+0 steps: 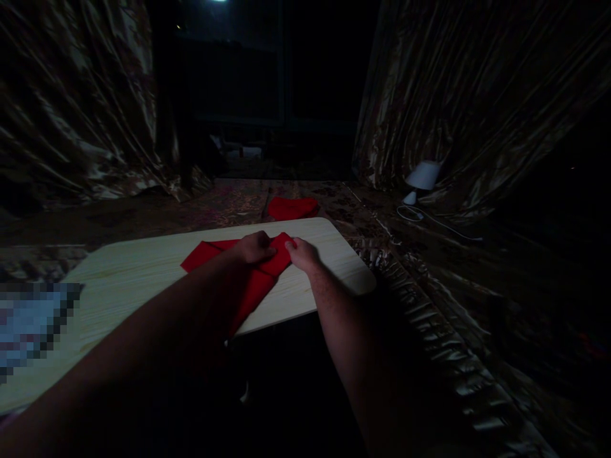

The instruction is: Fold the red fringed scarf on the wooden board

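The right hand pinches the cloth at its right end, thumb against fingers. The left hand is clamped on the same red cloth just beside it. The cloth lies, partly folded, on the right half of the table, from near the far edge down to the near edge. By the table's left end is a pixelated patch. Just beyond the far edge, near the far right corner, sits a second red cloth. Farther out, right of that corner, a lamp stands on the rug before a curtain.
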Available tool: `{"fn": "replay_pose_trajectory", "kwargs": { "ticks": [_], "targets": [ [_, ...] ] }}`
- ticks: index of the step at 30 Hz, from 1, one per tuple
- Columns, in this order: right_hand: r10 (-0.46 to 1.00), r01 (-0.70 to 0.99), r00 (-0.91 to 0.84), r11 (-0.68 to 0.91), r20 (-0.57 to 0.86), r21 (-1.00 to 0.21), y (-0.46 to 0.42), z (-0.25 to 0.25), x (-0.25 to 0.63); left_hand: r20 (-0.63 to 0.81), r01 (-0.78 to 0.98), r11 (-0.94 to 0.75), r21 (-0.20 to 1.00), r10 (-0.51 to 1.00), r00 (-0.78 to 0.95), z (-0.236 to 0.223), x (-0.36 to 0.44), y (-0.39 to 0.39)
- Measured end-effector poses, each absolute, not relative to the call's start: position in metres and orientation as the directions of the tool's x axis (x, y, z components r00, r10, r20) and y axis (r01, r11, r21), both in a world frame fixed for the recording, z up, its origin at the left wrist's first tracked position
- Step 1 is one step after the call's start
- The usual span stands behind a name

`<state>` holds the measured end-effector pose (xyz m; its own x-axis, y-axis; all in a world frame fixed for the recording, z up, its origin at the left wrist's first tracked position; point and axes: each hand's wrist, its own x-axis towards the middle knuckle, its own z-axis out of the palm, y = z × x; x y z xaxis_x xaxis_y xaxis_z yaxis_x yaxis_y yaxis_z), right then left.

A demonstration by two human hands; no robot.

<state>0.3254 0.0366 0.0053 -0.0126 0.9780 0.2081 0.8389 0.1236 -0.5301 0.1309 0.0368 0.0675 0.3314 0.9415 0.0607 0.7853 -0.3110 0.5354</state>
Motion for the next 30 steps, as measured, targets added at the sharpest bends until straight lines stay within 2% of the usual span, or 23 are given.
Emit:
{"fn": "replay_pose_trajectory", "kwargs": {
  "ticks": [2,3,5,7,11,14,17,25,30],
  "targets": [
    [0.978,0.838,-0.009,0.122,0.210,-0.532,0.036,0.005,0.325,0.213,0.800,-0.471,0.372,0.882,0.420,0.070,0.133,0.016],
    [0.978,0.837,-0.007,0.121,0.210,-0.534,0.036,0.004,0.325,0.240,0.790,-0.542,0.285,0.839,0.489,0.070,0.135,0.003],
    [0.978,0.838,-0.004,0.118,0.210,-0.532,0.036,0.005,0.324,0.174,0.766,-0.629,0.135,0.776,0.606,0.069,0.138,-0.026],
    [0.979,0.842,-0.002,0.112,0.205,-0.527,0.035,0.006,0.324,0.149,0.792,-0.610,0.007,0.784,0.603,0.066,0.142,-0.054],
    [0.982,0.859,0.012,0.086,0.187,-0.505,0.031,0.010,0.322,0.151,0.816,-0.566,-0.119,0.802,0.578,0.062,0.150,-0.087],
    [0.984,0.867,0.010,0.080,0.179,-0.492,0.029,0.012,0.322,0.091,0.794,-0.574,-0.201,0.796,0.599,0.064,0.155,-0.090],
    [0.985,0.868,-0.001,0.087,0.173,-0.490,0.028,0.012,0.321,0.053,0.772,-0.589,-0.240,0.786,0.616,0.067,0.157,-0.086],
    [0.982,0.868,-0.021,0.110,0.186,-0.484,0.031,0.009,0.322,0.043,0.756,-0.617,-0.220,0.768,0.639,0.065,0.145,-0.086],
    [0.981,0.873,-0.013,0.105,0.193,-0.476,0.030,0.008,0.321,0.111,0.810,-0.577,-0.100,0.803,0.586,0.063,0.142,-0.092]
  ]
}}
